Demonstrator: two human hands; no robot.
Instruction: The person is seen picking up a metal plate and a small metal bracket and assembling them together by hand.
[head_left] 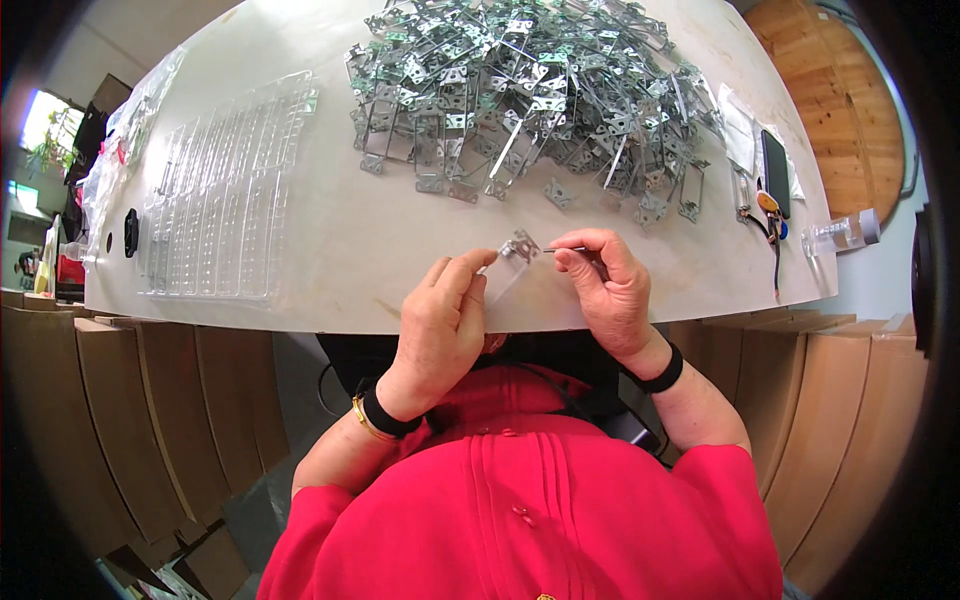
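Observation:
My left hand [440,315] is closed, its thumb and fingertips pinching a small silvery metal bracket [518,246] just above the table's near edge. Facing it from the right, my right hand [612,295] pinches a thin dark metal rod [553,250]. The rod's tip points at the bracket; I cannot tell whether the two touch. Beyond both hands lies a big heap of similar metal brackets [540,110], many with long narrow arms. A few loose brackets [558,193] lie at the heap's near side.
Clear plastic trays [220,200] with rows of slots lie at the left, beside a small black object [131,233]. At the right are a phone [775,175], a cable [776,260] and a clear bottle [840,234] on its side. Cardboard boxes [170,420] flank me.

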